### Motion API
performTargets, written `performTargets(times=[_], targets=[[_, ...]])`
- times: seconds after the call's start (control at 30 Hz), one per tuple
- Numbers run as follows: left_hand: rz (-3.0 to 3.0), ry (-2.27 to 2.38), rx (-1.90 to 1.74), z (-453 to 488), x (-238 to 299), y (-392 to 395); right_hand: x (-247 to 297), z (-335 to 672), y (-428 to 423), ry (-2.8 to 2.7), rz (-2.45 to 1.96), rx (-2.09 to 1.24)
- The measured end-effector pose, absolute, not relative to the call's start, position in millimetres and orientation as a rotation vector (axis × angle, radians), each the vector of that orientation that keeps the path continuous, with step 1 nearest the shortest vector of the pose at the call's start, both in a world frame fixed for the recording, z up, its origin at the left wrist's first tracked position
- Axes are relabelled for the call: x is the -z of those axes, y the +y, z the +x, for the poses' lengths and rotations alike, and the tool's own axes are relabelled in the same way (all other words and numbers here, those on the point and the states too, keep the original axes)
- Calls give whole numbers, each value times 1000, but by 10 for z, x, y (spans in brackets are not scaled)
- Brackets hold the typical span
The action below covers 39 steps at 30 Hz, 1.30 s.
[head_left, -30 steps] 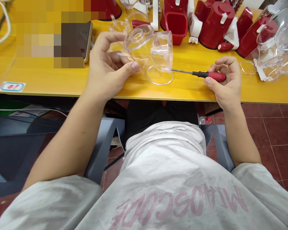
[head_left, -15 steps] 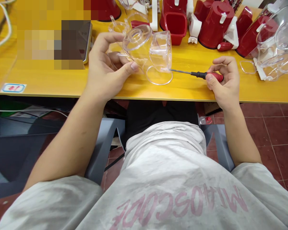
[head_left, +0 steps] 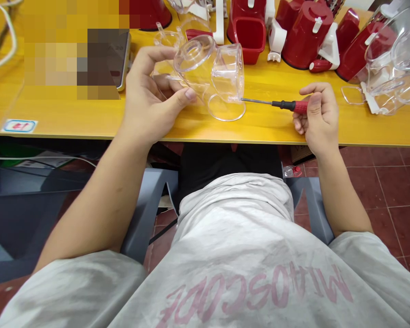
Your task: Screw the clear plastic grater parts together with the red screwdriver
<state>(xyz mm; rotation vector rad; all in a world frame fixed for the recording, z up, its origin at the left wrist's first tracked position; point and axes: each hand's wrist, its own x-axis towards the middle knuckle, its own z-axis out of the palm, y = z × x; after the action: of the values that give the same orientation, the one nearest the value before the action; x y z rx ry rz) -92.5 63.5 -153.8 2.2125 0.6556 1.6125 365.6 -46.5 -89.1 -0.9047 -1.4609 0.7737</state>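
Clear plastic housing (head_left: 222, 68) sits tipped on its side near the front edge of the worktop (head_left: 71, 116), clasped by the left hand (head_left: 150, 98), thumb on its near wall and fingers (head_left: 146, 54) curled over the far side. The right hand (head_left: 319, 120) is closed around the red handle of a screwdriver (head_left: 287, 105), its tip touching the housing's lower right corner. Red tubs (head_left: 248, 27) crowd the far edge, one open mouth facing the person.
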Motion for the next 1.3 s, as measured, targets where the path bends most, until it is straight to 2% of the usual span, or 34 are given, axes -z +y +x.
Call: performTargets(times=[0.23,0.5,0.77,1.0,1.3], targets=[[2210,698,-1617,-914,1533,615,918,3751,-484,-1413,-925,-754],[2233,727,-1614,-934,1545,623,884,3730,-443,-1445,-940,-877],[2222,722,-1590,-929,1512,605,849,3718,-527,-1458,-913,-757],[2232,709,-1520,-985,1528,619,827,3699,-513,-1458,-985,-841],[2157,753,-1648,-875,1561,611,776,3646,-590,-1424,-1049,-779]])
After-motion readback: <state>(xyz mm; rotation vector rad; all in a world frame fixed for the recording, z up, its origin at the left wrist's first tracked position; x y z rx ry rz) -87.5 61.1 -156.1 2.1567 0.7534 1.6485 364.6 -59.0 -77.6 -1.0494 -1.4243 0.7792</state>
